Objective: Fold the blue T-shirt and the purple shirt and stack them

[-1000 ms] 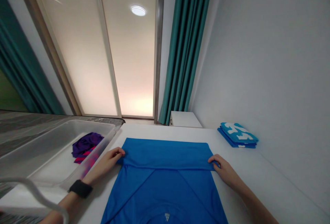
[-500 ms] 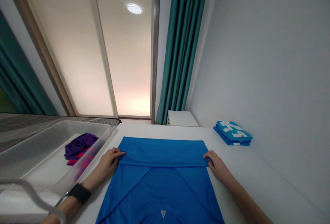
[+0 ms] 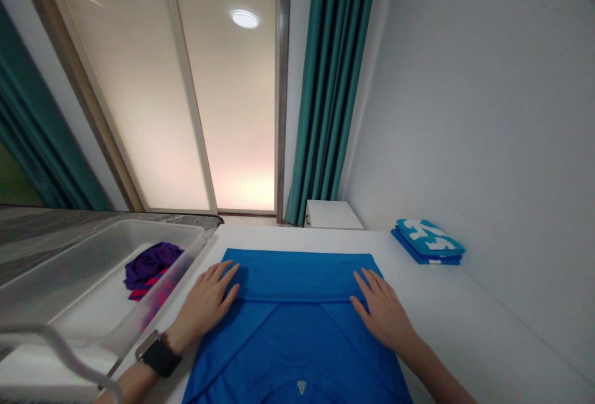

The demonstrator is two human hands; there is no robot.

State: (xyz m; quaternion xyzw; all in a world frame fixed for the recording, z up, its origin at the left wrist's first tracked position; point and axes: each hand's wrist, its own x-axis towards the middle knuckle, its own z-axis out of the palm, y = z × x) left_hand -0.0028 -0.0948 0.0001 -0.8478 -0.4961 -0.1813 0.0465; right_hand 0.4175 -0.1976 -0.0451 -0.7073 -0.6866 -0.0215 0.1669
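Note:
A blue T-shirt [image 3: 297, 336] lies spread on the white table, its collar and small pale logo nearest me. The far end is folded over into a wide flat band, and slanting fold lines run below it. My left hand [image 3: 209, 295] rests at the band's left end, fingers spread and stretched out. At the right end, my right hand [image 3: 383, 308] lies with fingers apart over the band's edge. Neither hand grips the cloth. A dark-strapped watch [image 3: 158, 354] is on my left wrist.
A clear plastic bin [image 3: 97, 249] at left holds crumpled purple and red clothing [image 3: 151, 267]. Folded blue clothes [image 3: 427, 241] are stacked at the right by the wall. A grey curved bar [image 3: 60, 348] crosses the lower left. The white table [image 3: 302, 238] reaches toward a small cabinet [image 3: 332, 213].
Both hands have let go of the fold's side edges and moved inward onto the band, fingers now spread. The shirt keeps the same folded shape.

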